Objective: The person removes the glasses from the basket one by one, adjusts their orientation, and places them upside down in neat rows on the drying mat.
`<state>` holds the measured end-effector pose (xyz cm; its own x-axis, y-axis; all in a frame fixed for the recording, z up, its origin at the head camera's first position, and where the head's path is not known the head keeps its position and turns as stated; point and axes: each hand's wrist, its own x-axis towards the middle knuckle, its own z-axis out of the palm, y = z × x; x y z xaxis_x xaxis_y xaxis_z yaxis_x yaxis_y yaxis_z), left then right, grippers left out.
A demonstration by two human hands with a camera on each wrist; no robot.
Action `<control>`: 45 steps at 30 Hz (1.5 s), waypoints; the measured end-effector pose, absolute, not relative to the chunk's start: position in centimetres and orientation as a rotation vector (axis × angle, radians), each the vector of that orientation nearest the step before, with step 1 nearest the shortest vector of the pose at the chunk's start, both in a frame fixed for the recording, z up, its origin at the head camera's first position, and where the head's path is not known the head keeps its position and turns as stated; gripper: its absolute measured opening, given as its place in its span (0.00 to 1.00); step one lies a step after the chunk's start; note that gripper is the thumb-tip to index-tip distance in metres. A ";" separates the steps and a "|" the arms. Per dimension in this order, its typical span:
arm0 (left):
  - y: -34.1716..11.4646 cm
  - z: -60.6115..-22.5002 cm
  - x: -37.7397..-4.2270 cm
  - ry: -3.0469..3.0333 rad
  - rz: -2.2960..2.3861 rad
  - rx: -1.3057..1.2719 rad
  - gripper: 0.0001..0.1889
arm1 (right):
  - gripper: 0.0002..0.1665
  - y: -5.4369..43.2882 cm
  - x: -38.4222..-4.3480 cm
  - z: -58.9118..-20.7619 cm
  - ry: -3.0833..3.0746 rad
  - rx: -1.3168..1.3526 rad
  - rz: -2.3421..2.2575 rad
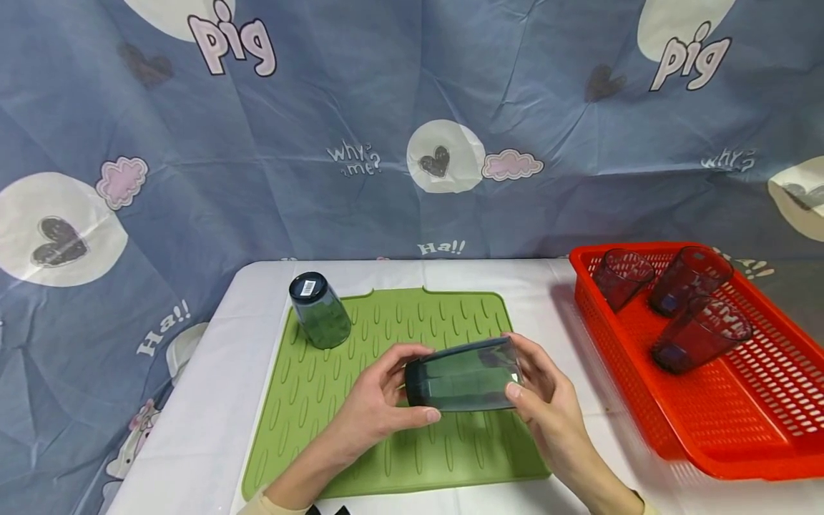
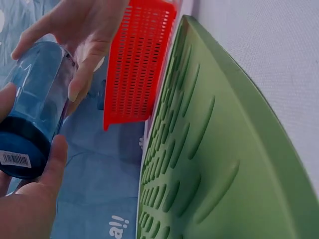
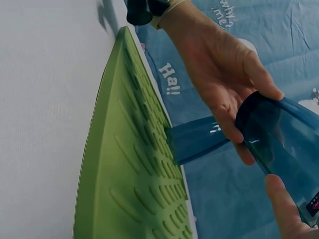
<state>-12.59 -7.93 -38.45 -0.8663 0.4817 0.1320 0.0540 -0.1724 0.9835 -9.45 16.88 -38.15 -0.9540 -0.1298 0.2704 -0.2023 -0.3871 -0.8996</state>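
Left hand (image 1: 373,406) grips the base end of a tinted glass (image 1: 463,378), right hand (image 1: 552,400) pinches its rim end; glass lies on its side in the air, over the green mat (image 1: 297,408); barcode label on its base; second glass (image 1: 323,318) stands mouth-down at mat's far left corner; red basket (image 1: 634,379) to the right holds three more glasses (image 1: 698,332), mouths up; white cloth (image 1: 180,443) under mat and basket.

Cartoon-print cloth (image 1: 360,86) is hanging behind a white table (image 1: 187,422), where glasses (image 1: 463,375), a green mat (image 1: 309,386) and a red basket (image 1: 734,404) are suggesting a home, the exact room going unseen.
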 end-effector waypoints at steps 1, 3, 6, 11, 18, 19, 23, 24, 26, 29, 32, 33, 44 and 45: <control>-8.0 -38.4 -12.6 1.803 2.117 0.606 0.37 | 0.34 16.9 -9.5 -38.2 -1.708 0.482 2.546; -8.0 -38.4 -12.6 1.794 2.115 0.591 0.36 | 0.34 16.9 -9.5 -38.3 -1.700 0.507 2.554; -8.1 -38.4 -12.6 1.782 2.123 0.590 0.36 | 0.34 16.9 -9.6 -38.3 -1.703 0.534 2.549; -8.1 -38.3 -12.6 1.807 2.150 0.628 0.36 | 0.33 17.1 -9.7 -38.3 -1.766 0.543 2.505; -8.4 -38.2 -12.5 1.795 2.183 0.635 0.35 | 0.35 17.3 -10.0 -38.1 -1.908 0.547 2.454; -8.4 -38.2 -12.5 1.777 2.191 0.625 0.35 | 0.36 17.3 -10.0 -38.1 -1.925 0.543 2.457; -8.5 -38.1 -12.4 1.716 2.222 0.589 0.35 | 0.37 17.4 -10.1 -38.1 -1.954 0.513 2.491; -8.5 -38.1 -12.4 1.704 2.232 0.587 0.35 | 0.37 17.4 -10.1 -38.1 -1.958 0.510 2.491; -8.4 -38.0 -12.3 1.694 2.249 0.590 0.35 | 0.37 17.5 -10.1 -38.1 -1.973 0.510 2.473; -8.4 -37.9 -12.3 1.683 2.279 0.586 0.35 | 0.36 17.6 -10.2 -38.1 -2.025 0.527 2.407; -8.5 -37.9 -12.4 1.697 2.300 0.554 0.35 | 0.35 17.9 -10.3 -38.1 -2.085 0.514 2.311; -8.5 -37.8 -12.4 1.704 2.303 0.534 0.35 | 0.34 18.1 -10.4 -38.1 -2.096 0.512 2.284; -9.5 -37.7 -13.3 1.828 2.359 0.431 0.33 | 0.31 19.6 -11.5 -38.3 -2.034 0.676 2.197; -9.5 -37.7 -13.4 1.836 2.364 0.429 0.33 | 0.31 19.7 -11.5 -38.2 -2.044 0.660 2.192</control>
